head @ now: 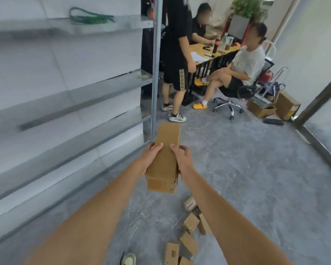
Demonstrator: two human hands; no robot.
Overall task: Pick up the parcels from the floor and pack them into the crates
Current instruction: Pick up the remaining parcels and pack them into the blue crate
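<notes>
Grey marbled floor [246,178] runs past a metal shelving rack [84,115] toward a tabletop [201,52] where other people sit and stand. Out in front, a long cardboard parcel [165,155] is held in the air between both hands. The left hand [151,155] grips its left side, thumb laid over the top face; the right hand [182,157] grips the right side likewise, fingers curled round the edge. So the parcel sits squarely inside the two-handed grip, its far end reaching beyond the fingertips and its near end hanging back toward the wrists.

No crate shows in view, so the carry should probably stay level and close until one is found, both hands pressing evenly so the long box does not tip forward. More small parcels [190,224] lie scattered on the floor below and behind the grip, near the person's shoe [128,259].
</notes>
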